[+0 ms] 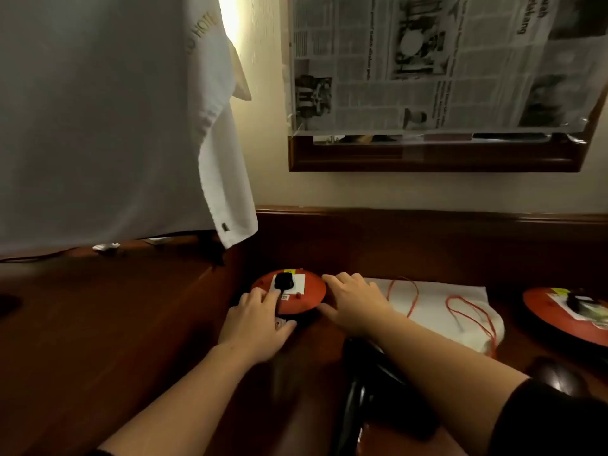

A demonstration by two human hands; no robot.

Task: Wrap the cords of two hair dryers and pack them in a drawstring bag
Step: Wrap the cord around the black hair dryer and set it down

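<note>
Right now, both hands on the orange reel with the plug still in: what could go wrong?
1. The left hand presses by the black plug while the right hand steadies the orange reel; a hard pull could jerk the reel off the desk.
2. The white drawstring bag lies beside the right hand; its red cord could snag.
</note>
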